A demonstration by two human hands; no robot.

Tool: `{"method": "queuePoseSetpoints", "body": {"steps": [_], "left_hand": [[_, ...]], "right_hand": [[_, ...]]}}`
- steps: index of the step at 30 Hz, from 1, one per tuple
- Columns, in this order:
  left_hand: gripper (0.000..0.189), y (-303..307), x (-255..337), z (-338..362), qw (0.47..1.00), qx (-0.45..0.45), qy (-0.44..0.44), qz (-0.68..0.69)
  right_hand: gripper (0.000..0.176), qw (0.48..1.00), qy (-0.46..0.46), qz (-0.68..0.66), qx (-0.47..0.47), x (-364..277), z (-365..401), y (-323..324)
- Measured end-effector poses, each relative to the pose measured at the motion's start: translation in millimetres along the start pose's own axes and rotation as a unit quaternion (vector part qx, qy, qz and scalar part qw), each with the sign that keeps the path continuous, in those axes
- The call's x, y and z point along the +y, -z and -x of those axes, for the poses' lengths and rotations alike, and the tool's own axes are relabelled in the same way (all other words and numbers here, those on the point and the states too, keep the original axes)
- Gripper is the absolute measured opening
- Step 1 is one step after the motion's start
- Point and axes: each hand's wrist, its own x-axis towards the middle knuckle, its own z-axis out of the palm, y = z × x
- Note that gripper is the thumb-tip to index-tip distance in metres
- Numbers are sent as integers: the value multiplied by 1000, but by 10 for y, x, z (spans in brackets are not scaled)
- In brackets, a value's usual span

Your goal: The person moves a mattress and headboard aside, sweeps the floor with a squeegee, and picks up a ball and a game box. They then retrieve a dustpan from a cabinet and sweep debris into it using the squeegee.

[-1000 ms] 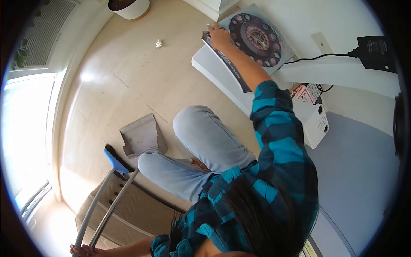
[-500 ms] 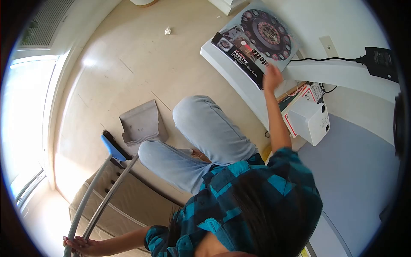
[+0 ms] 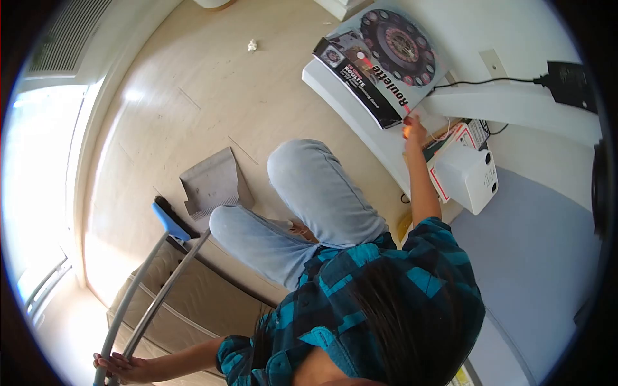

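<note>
My left hand (image 3: 125, 368) is closed around two long handles side by side. One leads to a broom (image 3: 168, 220) with a blue head and dark bristles, the other to a grey long-handled dustpan (image 3: 219, 177) lying on the floor. At the near corner of a Roulette game box (image 3: 386, 58), my right hand (image 3: 416, 132) has its fingers curled. A small orange spot shows at those fingers; I cannot make out what it is. The box lies on a white ledge (image 3: 341, 96), picture side up.
A white box-shaped device (image 3: 467, 180) stands by some books beside my right forearm. A black adapter (image 3: 570, 85) hangs on a cable near the wall outlet (image 3: 493, 64). A crumpled white scrap (image 3: 252, 45) lies on the floor. A beige quilted cushion (image 3: 199, 289) is below the handles.
My right hand has come back from the top of the game box to its near corner. The box has shifted slightly away from me. My left hand keeps its hold on the handles.
</note>
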Motion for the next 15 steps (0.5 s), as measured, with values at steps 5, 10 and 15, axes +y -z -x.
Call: {"method": "queuePoseSetpoints", "body": {"steps": [5,10,15], "left_hand": [[35,86,55,105,937,-143,-206,-245],[32,166,-52,30,958,-171,-198,-123],[16,-295,125,102,996,48,28,67]], "right_hand": [[22,979,-150,-133,31,114,-929,183],[27,977,-105,-180,51,-133,-967,37],[23,991,124,-25,-45,-409,280,-171]]}}
